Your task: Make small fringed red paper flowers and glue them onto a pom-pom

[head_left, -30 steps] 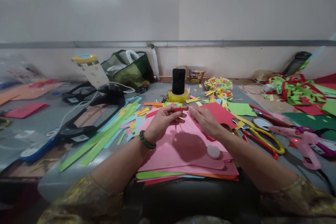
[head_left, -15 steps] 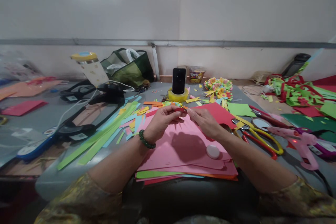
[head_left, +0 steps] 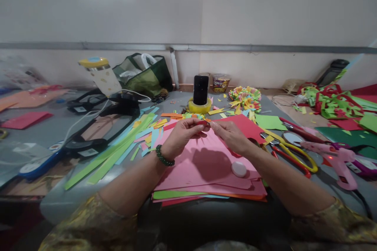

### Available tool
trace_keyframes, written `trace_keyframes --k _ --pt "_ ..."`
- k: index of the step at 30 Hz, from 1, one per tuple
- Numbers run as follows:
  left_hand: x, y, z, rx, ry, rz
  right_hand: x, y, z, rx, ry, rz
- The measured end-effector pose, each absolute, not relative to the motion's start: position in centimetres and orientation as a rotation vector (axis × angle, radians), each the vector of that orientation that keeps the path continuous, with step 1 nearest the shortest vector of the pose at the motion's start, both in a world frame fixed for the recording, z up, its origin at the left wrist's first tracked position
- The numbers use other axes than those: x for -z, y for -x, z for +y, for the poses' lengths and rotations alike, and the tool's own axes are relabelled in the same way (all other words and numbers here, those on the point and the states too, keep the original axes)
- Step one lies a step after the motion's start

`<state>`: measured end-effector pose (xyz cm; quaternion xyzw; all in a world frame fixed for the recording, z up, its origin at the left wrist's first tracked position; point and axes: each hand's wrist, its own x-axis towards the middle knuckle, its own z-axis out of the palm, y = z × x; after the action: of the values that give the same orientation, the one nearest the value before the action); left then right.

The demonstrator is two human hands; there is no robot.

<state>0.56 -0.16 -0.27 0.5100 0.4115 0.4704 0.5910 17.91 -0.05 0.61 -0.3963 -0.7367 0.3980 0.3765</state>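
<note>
My left hand (head_left: 188,131), with a green bead bracelet at the wrist, pinches a small red paper piece (head_left: 202,122) between thumb and fingers. My right hand (head_left: 228,134) meets it from the right, its fingertips closed at the end of the red piece; whether they grip the paper or a thin tool is too small to tell. Both hands are raised over a stack of pink paper sheets (head_left: 182,174), which has green, orange and red sheets beneath. A round white disc (head_left: 238,169) lies on the stack. A red sheet (head_left: 246,125) lies behind my right hand.
A phone (head_left: 200,90) stands in a yellow tape roll (head_left: 199,106). Paper strips (head_left: 118,149) lie left; a paper flower ball (head_left: 246,98) is behind. At right are yellow-handled scissors (head_left: 300,157) and a pink glue gun (head_left: 335,160). A tilted cup (head_left: 101,76) stands back left.
</note>
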Motion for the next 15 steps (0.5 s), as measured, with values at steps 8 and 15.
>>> trace_keyframes --k 8,15 --pt "0.16 -0.51 -0.23 -1.084 -1.207 0.927 -0.86 -18.16 -0.19 -0.995 1.071 -1.915" --pt "-0.24 -0.47 -0.34 -1.046 -1.21 0.926 -1.32 -18.46 -0.11 -0.962 1.095 -1.989"
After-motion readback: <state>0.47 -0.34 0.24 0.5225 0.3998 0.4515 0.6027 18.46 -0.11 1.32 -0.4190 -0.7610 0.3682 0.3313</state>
